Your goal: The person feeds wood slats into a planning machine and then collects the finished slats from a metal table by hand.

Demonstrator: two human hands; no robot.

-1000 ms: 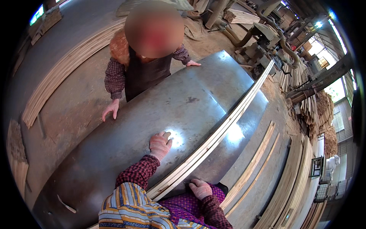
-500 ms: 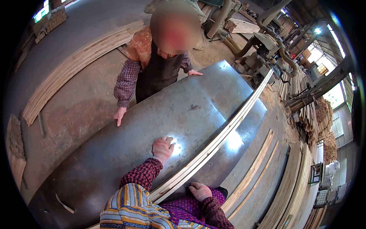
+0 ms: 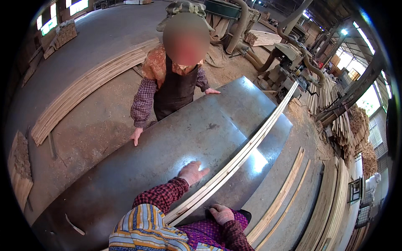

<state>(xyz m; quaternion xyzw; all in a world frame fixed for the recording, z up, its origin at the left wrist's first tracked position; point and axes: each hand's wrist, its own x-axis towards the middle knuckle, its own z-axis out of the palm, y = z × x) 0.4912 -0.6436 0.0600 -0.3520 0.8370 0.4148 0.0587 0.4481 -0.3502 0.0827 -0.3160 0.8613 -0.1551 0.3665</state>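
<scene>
Wood strips (image 3: 246, 152) run along a dark, shiny counter (image 3: 180, 129)

Pale and slender, the strips lie side by side, stretching from beside the wearer's body towards a machine (image 3: 285, 62) past the counter's far end. The wearer's hands are apart. The left hand (image 3: 192, 173) is empty, fingers and thumb spread, just left of the strips; contact with the counter is unclear. The right hand (image 3: 221, 213) is curled near the counter's close edge, by purple patterned cloth (image 3: 209, 231); I cannot tell whether it grips anything. Across the counter, a co-worker (image 3: 175, 90) in a dark apron has both hands at the edge. A wood sliver (image 3: 74, 225) lies at lower left.

Good handling probably means keeping the strips flat and close together, guiding them with relaxed fingers, and minding splinters along their edges.
</scene>
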